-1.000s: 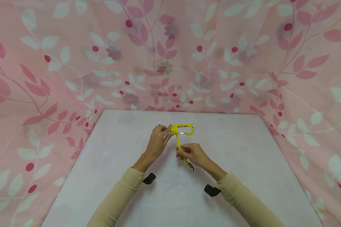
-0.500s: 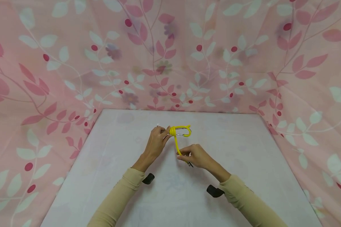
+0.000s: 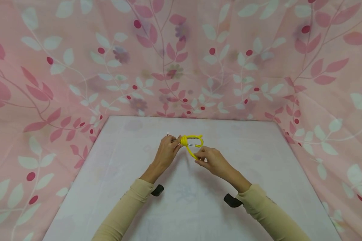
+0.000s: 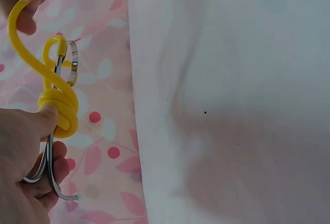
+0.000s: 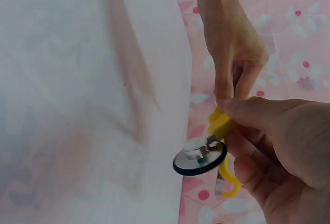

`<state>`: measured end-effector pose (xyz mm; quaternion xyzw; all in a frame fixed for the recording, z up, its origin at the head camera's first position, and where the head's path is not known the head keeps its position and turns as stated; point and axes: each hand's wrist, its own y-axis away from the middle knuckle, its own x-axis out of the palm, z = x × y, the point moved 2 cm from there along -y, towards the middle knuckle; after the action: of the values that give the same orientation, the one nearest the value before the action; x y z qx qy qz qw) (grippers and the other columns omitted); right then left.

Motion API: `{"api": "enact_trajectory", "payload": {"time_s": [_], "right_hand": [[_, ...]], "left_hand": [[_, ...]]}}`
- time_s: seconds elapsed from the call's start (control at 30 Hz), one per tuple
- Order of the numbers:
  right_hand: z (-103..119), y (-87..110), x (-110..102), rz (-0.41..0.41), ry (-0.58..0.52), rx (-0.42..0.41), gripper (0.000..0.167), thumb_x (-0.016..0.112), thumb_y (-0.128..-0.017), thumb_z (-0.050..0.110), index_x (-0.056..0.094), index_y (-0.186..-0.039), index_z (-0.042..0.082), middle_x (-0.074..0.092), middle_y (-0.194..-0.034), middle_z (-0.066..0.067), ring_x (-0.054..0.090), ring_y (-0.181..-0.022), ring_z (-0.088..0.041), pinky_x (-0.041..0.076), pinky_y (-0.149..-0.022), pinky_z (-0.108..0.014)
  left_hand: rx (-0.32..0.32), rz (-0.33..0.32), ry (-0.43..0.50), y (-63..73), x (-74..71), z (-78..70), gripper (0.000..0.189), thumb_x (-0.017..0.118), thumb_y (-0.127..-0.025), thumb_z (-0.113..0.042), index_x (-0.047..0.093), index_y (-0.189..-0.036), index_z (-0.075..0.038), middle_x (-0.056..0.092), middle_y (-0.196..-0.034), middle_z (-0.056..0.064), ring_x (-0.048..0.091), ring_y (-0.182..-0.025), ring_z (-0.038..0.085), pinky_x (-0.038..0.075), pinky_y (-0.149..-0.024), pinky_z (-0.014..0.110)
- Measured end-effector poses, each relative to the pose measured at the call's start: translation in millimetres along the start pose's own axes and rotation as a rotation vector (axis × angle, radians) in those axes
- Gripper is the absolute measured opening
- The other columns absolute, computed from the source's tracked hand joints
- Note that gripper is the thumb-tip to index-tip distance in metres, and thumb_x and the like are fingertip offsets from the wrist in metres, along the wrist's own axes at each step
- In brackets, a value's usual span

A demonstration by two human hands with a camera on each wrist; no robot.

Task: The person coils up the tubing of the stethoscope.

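A stethoscope with yellow tubing (image 3: pixel 183 140) is held above the table, several turns of tube wound round its metal ear tubes (image 4: pixel 50 157). My left hand (image 3: pixel 165 151) grips the ear tubes, its thumb pressed on the coil in the left wrist view. An ear tube's pale tip pokes out below that hand. Beyond the coil, a yellow loop lies along a metal strip. My right hand (image 3: pixel 213 161) pinches the tube's free end close to the round, black-rimmed chest piece (image 5: pixel 200 158). In the head view the right hand hides the chest piece.
A white-covered table (image 3: pixel 181 214) lies below both hands. Pink leaf-patterned cloth (image 3: pixel 181 60) rises behind it and along both sides. Black wrist devices (image 3: pixel 232 201) show under the sleeves.
My right hand has moved right and a little away from me with the tube's end, so the tube slants outward. The chest piece has gone out of sight in the head view. The left hand barely moves.
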<state>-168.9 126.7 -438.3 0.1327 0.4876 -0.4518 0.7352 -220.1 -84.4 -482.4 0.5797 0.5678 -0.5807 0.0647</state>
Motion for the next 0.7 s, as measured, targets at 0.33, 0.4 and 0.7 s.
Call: {"api": "enact_trajectory", "payload": {"time_s": [0.33, 0.4, 0.7], "right_hand": [[10.6, -0.1, 2.9, -0.294, 0.288, -0.214, 0.032, 0.080, -0.079, 0.004, 0.076, -0.109, 0.014, 0.067, -0.100, -0.003, 0.064, -0.092, -0.018, 0.058, -0.079, -0.029], [11.3, 0.1, 3.5, -0.320, 0.312, -0.240, 0.035, 0.081, -0.077, 0.003, 0.075, -0.110, 0.015, 0.067, -0.103, -0.004, 0.064, -0.096, -0.019, 0.058, -0.082, -0.031], [3.7, 0.6, 7.8, -0.304, 0.366, -0.312, 0.039, 0.081, -0.075, 0.002, 0.074, -0.112, 0.011, 0.068, -0.110, -0.006, 0.064, -0.109, -0.021, 0.056, -0.091, -0.034]], "left_hand": [[0.032, 0.007, 0.022, -1.8, 1.1, -4.1, 0.044, 0.078, -0.082, -0.014, 0.067, -0.124, -0.003, 0.061, -0.093, 0.011, 0.059, -0.086, 0.026, 0.047, -0.090, 0.042], [0.037, 0.016, 0.015, -1.5, 0.9, -5.7, 0.045, 0.077, -0.083, -0.016, 0.066, -0.125, -0.005, 0.061, -0.094, 0.010, 0.058, -0.087, 0.025, 0.047, -0.091, 0.041], [0.082, 0.013, 0.027, -3.1, -0.7, -16.4, 0.042, 0.076, -0.085, -0.017, 0.068, -0.124, -0.003, 0.062, -0.096, 0.010, 0.058, -0.089, 0.025, 0.047, -0.092, 0.043]]}}
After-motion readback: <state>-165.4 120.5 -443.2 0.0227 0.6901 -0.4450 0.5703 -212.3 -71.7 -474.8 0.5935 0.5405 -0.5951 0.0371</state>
